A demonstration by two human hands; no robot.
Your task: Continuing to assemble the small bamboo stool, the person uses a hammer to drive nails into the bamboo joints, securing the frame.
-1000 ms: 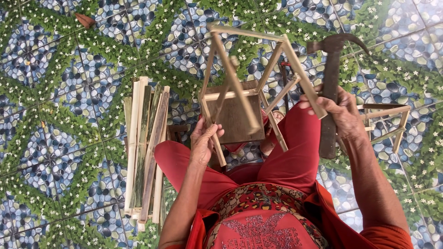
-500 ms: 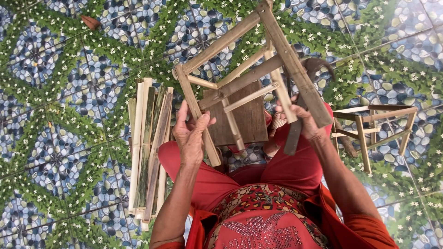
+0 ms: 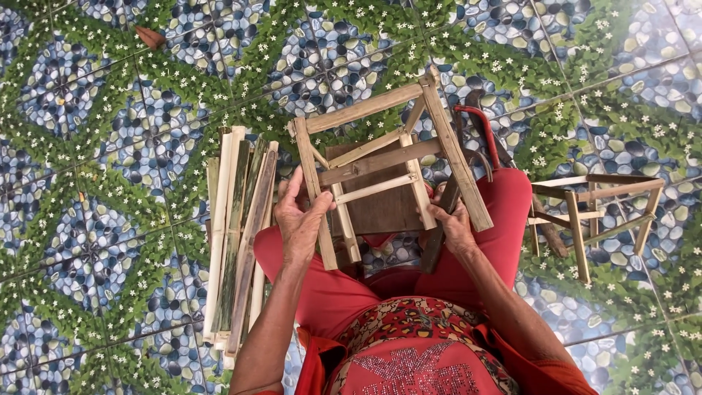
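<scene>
Bamboo frame (image 3: 387, 157), box-shaped, made of pale split slats nailed together, is held up over the lap of a seated person in red trousers and a red patterned top. Frame is tilted, its long top rail running up to the right.

Left hand (image 3: 298, 219): fingers partly curled, thumb and fingers wrapped around the frame's left upright slat near its lower end. Grip is closed on the slat.

Right hand (image 3: 455, 225): closed around the lower right part of the frame, where a dark wooden handle (image 3: 439, 234) also passes under the fingers. Cannot tell whether the hand grips the handle, the slat, or both together. Dark metal head with a red part (image 3: 479, 135) shows behind the frame's right rail, apparently of the same tool.

Under the frame, a brown wooden block (image 3: 384, 208) lies between the knees.

Bundle of long bamboo slats (image 3: 238, 234), pale and green-brown, lies on the floor just beside the left thigh, ends roughly aligned.

Second, smaller bamboo frame (image 3: 596, 216) stands on the floor to the right, near the right knee, apart from both hands.

Floor (image 3: 95, 146): tiles printed with blue pebbles and green leaves. Small reddish-brown scrap (image 3: 150, 36) lies on the floor at upper left, well apart from everything else.
</scene>
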